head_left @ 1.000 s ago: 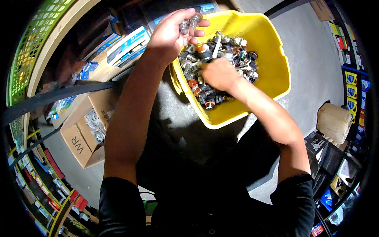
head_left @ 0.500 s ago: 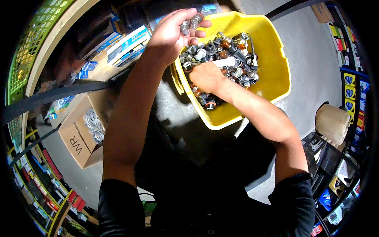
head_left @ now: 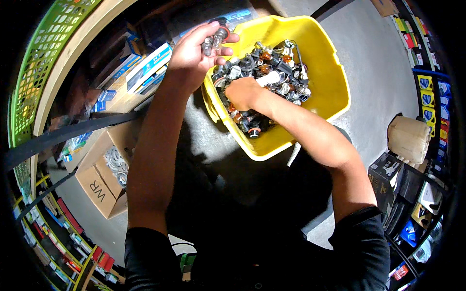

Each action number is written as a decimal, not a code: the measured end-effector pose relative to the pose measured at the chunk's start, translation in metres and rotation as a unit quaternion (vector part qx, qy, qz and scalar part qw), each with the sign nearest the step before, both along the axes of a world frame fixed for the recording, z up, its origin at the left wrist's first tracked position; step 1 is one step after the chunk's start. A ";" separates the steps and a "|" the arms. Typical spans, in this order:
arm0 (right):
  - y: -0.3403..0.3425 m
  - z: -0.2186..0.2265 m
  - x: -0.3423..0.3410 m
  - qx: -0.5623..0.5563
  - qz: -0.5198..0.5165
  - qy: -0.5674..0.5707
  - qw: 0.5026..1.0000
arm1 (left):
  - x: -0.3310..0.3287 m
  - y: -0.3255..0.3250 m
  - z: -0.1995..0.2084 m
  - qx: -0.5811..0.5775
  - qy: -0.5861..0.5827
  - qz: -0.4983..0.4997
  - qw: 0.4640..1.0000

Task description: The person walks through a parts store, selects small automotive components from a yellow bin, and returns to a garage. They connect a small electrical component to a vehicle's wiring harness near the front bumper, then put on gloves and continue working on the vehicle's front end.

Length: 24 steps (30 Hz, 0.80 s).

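One yellow bin (head_left: 324,80), far centre, holds many mixed bulbs (head_left: 265,69). Left hand (head_left: 191,52) grips at least two clear bulbs (head_left: 218,39) near bin's far-left corner. Right hand (head_left: 243,93) among mixed bulbs, fingers hidden, grip unclear.

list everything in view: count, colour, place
squarish plastic tub: one, yellow, top centre
loose bulbs and sockets: many, black, white, amber, in tub
held glass bulbs: at least two, clear, near tub
square cardboard box: one, brown, left
flat rings: several, grey, in box
perforated plastic lattice: one, green, upper left
flat cartons: several, blue, white, upper left
rounded package: one, tan, right
boxy carton: one, black, right
stocked racks: at least two, multicoloured, both sides
left hand: one, bare, holding glass bulbs
right hand: one, bare, in tub
sleeves: two, black, bottom
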State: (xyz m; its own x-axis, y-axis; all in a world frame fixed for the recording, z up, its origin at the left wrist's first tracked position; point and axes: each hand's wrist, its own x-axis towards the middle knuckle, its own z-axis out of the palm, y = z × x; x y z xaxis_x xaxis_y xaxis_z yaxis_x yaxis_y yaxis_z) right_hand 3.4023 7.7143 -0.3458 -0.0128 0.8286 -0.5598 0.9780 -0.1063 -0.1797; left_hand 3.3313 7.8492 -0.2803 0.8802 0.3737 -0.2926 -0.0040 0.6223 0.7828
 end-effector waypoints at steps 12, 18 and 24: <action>-0.047 0.041 0.071 0.224 -0.058 0.257 0.939 | 0.001 0.006 0.002 0.029 -0.037 0.009 0.999; -0.081 0.084 0.081 0.324 -0.134 0.349 0.869 | 0.009 -0.032 0.030 0.096 -0.020 -0.112 0.989; -0.095 0.095 0.087 0.416 -0.095 0.379 0.821 | 0.018 -0.059 0.036 0.117 -0.041 -0.181 0.976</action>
